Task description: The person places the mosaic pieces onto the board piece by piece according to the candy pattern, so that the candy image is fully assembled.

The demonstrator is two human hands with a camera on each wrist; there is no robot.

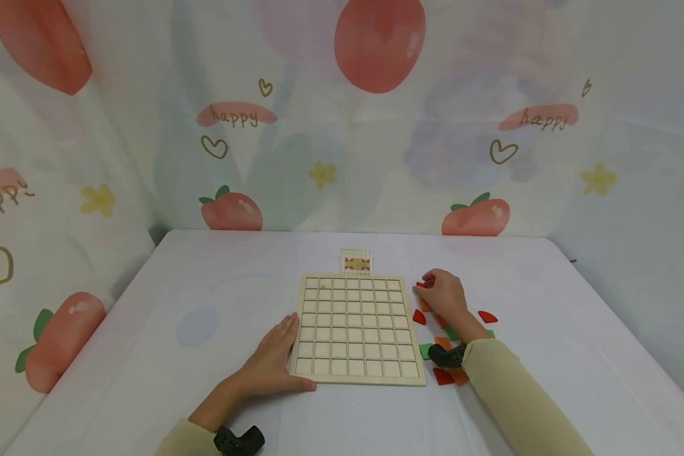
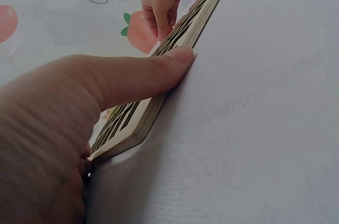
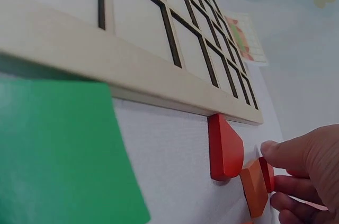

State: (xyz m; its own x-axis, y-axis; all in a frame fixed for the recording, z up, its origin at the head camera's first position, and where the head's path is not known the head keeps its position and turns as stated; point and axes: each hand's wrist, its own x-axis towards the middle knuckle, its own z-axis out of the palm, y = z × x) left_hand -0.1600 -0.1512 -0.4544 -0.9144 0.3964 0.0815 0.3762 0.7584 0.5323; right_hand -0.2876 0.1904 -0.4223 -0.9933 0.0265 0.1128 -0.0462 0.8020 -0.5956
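Observation:
A light wooden grid board (image 1: pixel 357 380) lies flat on the white table. My left hand (image 1: pixel 270 358) rests at its near left corner, fingers straight along the left side and thumb along the near edge. In the left wrist view the thumb (image 2: pixel 153 73) presses on the board's rim. Past the board's right side, my right hand (image 1: pixel 446 295) pinches a red piece (image 3: pixel 268 175) between thumb and fingers, low beside an orange piece (image 3: pixel 255 188). A red quarter-round piece (image 1: pixel 418 316) lies by the board's right edge, closer to me.
Under and around the right forearm lie several flat pieces, among them a green one (image 1: pixel 425 351), a dark red one (image 1: pixel 443 377) and a red one (image 1: pixel 487 316) farther right. A small pattern card (image 1: pixel 356 252) lies behind the board. A printed cloth (image 1: pixel 342 190) hangs behind the table.

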